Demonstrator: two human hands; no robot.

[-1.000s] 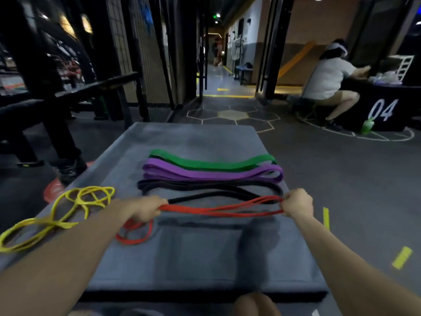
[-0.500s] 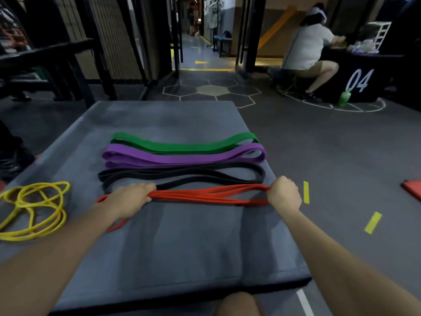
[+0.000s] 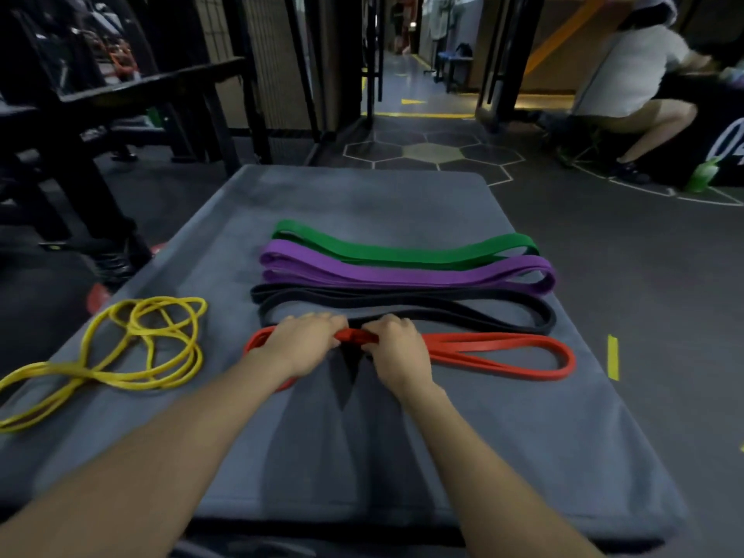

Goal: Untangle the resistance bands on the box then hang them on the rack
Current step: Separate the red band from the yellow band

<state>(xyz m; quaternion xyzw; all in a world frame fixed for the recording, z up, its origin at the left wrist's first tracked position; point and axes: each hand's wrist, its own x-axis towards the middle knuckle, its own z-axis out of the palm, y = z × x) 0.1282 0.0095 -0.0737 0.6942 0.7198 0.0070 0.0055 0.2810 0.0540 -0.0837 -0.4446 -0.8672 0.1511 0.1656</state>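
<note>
A grey padded box [image 3: 362, 449] fills the middle of the view. Across it lie flattened bands in rows: green [image 3: 406, 251] farthest, then purple [image 3: 406, 273], black [image 3: 443, 310], and red [image 3: 499, 356] nearest. My left hand [image 3: 306, 342] and right hand [image 3: 396, 346] sit close together on the red band's left half, both with fingers curled round it. The red band's right loop lies flat on the box. A tangled yellow band [image 3: 137, 348] lies at the box's left edge.
A black metal rack [image 3: 133, 90] stands at the back left. A person [image 3: 632, 86] crouches at the far right by a black box, with a green bottle [image 3: 702, 177] on the floor. Yellow tape marks [image 3: 612, 356] lie on the floor right of the box.
My right hand has let go of the red band's right end and slid left to meet my left hand near the middle. The band's right loop now lies flat.
</note>
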